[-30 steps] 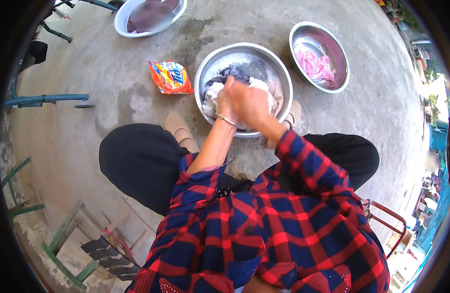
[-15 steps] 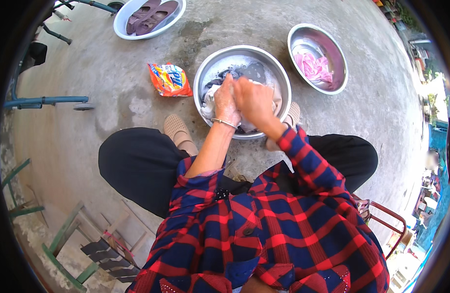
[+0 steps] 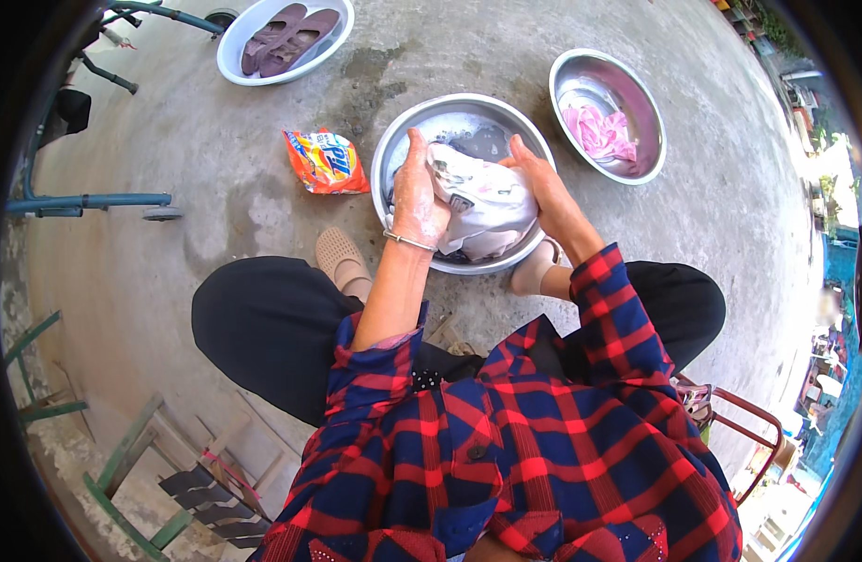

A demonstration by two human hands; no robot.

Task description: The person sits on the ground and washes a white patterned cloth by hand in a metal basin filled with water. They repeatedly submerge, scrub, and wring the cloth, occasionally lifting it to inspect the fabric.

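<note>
A white wet cloth with dark printed patches is stretched between my two hands, above a round metal basin. My left hand is closed on its left side, with suds on the skin and a bangle at the wrist. On the cloth's right side, my right hand grips it, thumb raised along the top. Greyish soapy water and some dark cloth show in the basin beyond the white cloth; much of the basin's contents is hidden beneath it.
An orange detergent bag lies left of the basin. A second metal basin at right holds pink cloth. Farther left, a white basin holds purple shoes. A blue wheeled frame stands at left, a red metal frame behind right.
My hands were close together over the basin, the right one blurred by motion. Now they are apart, and the white cloth is spread between them.
</note>
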